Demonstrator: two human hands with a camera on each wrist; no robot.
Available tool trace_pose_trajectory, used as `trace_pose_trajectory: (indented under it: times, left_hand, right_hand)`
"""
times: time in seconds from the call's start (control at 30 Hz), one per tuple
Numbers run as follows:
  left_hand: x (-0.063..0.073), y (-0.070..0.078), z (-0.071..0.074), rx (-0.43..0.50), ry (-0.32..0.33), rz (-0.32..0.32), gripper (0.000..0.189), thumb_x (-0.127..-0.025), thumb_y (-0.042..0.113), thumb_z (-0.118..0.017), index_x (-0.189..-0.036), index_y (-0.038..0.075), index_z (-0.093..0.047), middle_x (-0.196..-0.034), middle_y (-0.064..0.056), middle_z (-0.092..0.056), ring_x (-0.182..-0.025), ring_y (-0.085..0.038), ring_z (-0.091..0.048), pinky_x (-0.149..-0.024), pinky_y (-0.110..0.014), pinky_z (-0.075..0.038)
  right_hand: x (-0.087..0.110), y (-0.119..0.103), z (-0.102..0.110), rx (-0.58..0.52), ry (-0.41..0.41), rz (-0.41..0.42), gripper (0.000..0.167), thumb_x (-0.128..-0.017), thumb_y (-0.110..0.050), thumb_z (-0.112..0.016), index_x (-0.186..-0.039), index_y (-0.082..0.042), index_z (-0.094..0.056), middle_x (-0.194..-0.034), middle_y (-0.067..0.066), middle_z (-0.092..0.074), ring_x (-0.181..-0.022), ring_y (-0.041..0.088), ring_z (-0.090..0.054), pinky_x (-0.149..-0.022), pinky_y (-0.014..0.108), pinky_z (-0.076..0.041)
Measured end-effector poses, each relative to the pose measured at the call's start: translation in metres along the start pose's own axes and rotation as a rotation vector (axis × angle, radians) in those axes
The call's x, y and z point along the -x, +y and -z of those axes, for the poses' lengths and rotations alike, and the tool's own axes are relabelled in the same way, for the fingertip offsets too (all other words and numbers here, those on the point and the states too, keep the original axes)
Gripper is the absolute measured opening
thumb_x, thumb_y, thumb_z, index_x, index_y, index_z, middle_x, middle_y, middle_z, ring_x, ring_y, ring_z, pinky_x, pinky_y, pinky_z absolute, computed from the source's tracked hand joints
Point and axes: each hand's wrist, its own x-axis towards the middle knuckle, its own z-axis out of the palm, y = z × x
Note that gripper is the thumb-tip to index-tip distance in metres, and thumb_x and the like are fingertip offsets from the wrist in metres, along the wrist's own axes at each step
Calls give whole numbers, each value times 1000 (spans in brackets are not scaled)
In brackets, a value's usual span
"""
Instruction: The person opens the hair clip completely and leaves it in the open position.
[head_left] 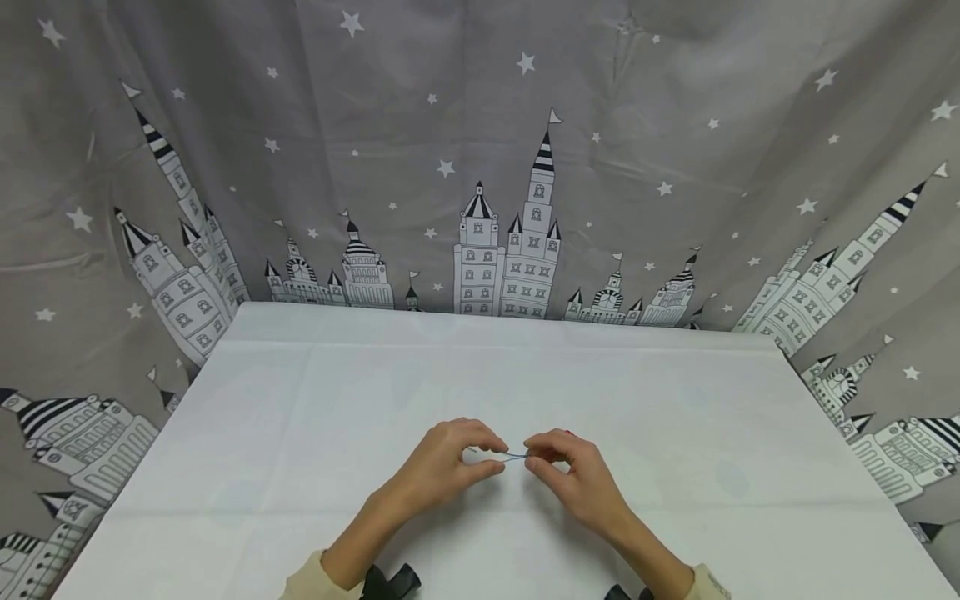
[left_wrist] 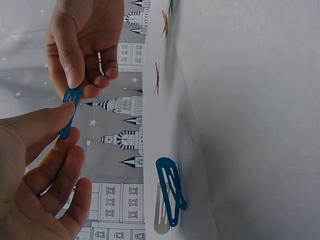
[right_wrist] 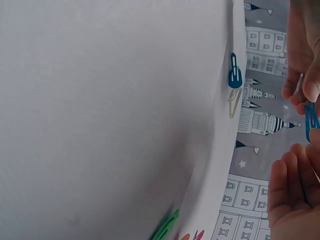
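Note:
Both hands meet over the white table, pinching one blue snap hair clip [left_wrist: 71, 112] between them. My left hand [head_left: 448, 460] grips one end with thumb and forefinger, its other fingers loosely bent. At the opposite end, the thumb and forefinger of my right hand [head_left: 573, 473] hold the clip. From the head the clip appears as two thin blue strips, slightly parted. In the left wrist view, another blue clip [left_wrist: 171, 192] lies on the table, overlapping a pale beige clip [left_wrist: 161, 220].
Farther along the white table [head_left: 360, 375] lie a red clip [left_wrist: 157, 80], an orange clip [left_wrist: 164, 24] and a green clip [right_wrist: 166, 226], seen from the wrists. A grey curtain [head_left: 420, 125] with printed castles and stars hangs behind the table.

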Motion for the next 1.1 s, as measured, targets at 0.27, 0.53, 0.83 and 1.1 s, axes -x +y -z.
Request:
trace_pose_trajectory:
  times: [0.27, 0.53, 0.83, 1.1]
  left_hand:
    - [-2, -4, -1, -4, -14, 24, 17, -85, 13, -78, -102, 10, -76, -98, 10, -70, -96, -10, -62, -85, -39, -51]
    - [-7, -11, -4, -55, -54, 54, 18, -85, 15, -78, -102, 10, -76, -98, 9, -70, -98, -13, -62, -88, -37, -48]
    - [-15, -21, -10, -124, -109, 104, 18, -85, 13, -78, -102, 8, -76, -100, 1, -72, -100, -20, -64, -87, -41, -49]
    - [-19, -36, -16, -67, -94, 162, 18, -85, 12, -77, -102, 6, -76, -102, -1, -72, -101, -19, -64, -84, -38, -50]
  right_hand:
    - [-4, 2, 2, 52, -32, -22, 8, -89, -3, -71, -89, -10, -72, -86, -10, -66, -78, 12, -60, -73, 30, -50]
    - [-11, 7, 4, 86, -81, -55, 5, -90, -4, -71, -88, -8, -73, -87, -10, -67, -80, 12, -60, -75, 31, -50]
    - [-21, 22, 2, 139, -120, -50, 3, -90, -5, -71, -90, -5, -74, -90, 1, -70, -82, 12, -62, -75, 30, -52]
    - [-29, 28, -2, 197, -141, -64, 6, -89, -3, -72, -89, -8, -75, -88, 4, -70, -78, 10, -59, -71, 28, -50]
